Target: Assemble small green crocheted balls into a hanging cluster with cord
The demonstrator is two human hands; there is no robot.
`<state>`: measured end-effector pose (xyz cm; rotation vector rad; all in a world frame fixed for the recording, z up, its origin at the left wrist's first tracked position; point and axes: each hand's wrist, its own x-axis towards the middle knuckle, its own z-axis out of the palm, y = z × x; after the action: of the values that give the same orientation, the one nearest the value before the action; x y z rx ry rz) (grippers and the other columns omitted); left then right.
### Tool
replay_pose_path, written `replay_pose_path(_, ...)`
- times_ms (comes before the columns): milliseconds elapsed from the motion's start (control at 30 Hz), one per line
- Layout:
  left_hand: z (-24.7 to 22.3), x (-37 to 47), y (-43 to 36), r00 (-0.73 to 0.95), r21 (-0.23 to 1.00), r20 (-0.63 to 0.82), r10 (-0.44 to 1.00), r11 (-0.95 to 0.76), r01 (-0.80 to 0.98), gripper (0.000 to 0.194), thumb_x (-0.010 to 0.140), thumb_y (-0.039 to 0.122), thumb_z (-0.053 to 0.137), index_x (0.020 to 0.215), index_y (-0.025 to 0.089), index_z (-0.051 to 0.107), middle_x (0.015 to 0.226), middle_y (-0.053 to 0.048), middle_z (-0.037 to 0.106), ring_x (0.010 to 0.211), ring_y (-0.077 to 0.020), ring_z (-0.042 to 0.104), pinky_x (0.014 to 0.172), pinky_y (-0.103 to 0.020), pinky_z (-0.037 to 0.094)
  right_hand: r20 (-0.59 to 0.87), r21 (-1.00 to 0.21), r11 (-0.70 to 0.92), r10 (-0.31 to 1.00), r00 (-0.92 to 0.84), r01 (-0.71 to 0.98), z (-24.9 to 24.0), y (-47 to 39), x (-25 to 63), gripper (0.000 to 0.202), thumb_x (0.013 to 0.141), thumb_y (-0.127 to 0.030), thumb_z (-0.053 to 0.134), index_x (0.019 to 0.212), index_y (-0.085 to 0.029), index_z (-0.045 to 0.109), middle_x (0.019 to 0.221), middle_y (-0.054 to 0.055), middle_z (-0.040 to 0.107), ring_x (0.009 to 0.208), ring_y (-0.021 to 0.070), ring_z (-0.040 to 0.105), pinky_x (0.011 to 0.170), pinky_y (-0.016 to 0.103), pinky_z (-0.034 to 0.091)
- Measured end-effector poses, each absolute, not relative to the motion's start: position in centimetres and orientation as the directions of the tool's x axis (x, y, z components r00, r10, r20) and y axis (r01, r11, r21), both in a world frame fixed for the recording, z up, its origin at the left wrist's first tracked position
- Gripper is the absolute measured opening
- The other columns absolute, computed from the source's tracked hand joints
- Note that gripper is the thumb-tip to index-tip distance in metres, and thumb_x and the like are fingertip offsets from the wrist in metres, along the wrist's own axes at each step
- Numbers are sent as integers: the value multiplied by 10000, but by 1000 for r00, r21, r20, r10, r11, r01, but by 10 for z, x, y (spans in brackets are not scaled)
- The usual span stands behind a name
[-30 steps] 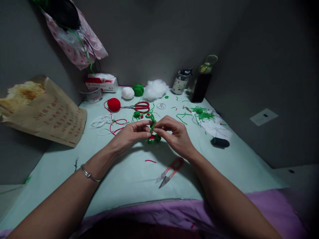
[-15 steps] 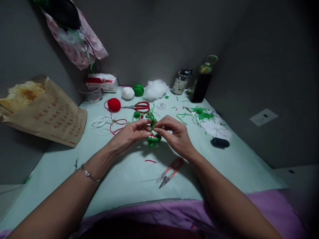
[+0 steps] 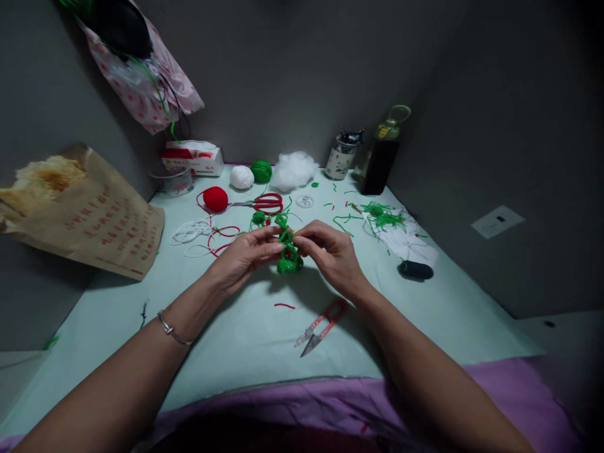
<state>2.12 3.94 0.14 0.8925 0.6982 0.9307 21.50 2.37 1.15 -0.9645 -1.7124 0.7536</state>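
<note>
Between my two hands, just above the table, is a small green crocheted piece (image 3: pixel 287 261) with a bit of red in it. My left hand (image 3: pixel 248 255) pinches its left side between thumb and fingers. At its upper right, the thumb and fingertips of my right hand (image 3: pixel 328 251) are pressed together on it; a small yellowish bit shows at those fingertips, too small to name. Below the hands lie orange-handled thread snips (image 3: pixel 322 327) and a short red yarn scrap (image 3: pixel 284 306).
Behind the hands sit red-handled scissors (image 3: pixel 267 203), a red yarn ball (image 3: pixel 216 199), white stuffing (image 3: pixel 295 171) and a green yarn ball (image 3: pixel 261 170). A paper bag (image 3: pixel 108 220) stands at left. Green yarn scraps (image 3: pixel 389 217), a dark roll (image 3: pixel 415 270) and a bottle (image 3: pixel 381 157) are at right.
The crocheted piece has turned in my fingers: the white and red edge seen before is now mostly covered by green. Both hands have stayed nearly in place.
</note>
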Motion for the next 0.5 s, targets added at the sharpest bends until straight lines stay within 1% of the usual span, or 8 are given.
replay_pose_path(100,0,24,38,368,875,-131,920,282,-394,276,737,186,838,1000,181,754,883,-1,699,829,-123,627,850,-277,480,471,-808,504,864,-178,305,6,26,213,157,911,-273,680,774,-199,689,749,3,627,668,124,567,609,273,465)
replay_pose_path(233,-2,28,37,323,872,-150,935,278,-402,320,726,196,847,1016,151,718,889,-14,702,801,-119,620,747,-242,468,477,-799,502,864,-160,331,1,25,210,152,913,-245,666,772,-194,689,733,0,620,629,115,555,602,278,455)
replay_pose_path(333,-4,29,37,310,860,-159,937,285,-423,324,727,212,851,997,137,689,851,-13,697,759,-110,619,705,-223,459,498,-765,522,851,-168,377,1,22,206,148,916,-228,654,776,-196,687,750,10,637,632,120,561,609,286,453)
replay_pose_path(500,-7,33,34,260,848,-163,952,270,-455,345,701,243,872,941,162,638,746,23,674,637,-90,586,620,-203,435,538,-708,539,830,-146,456,-1,17,198,166,921,-199,630,758,-201,662,727,12,624,647,132,563,631,293,460)
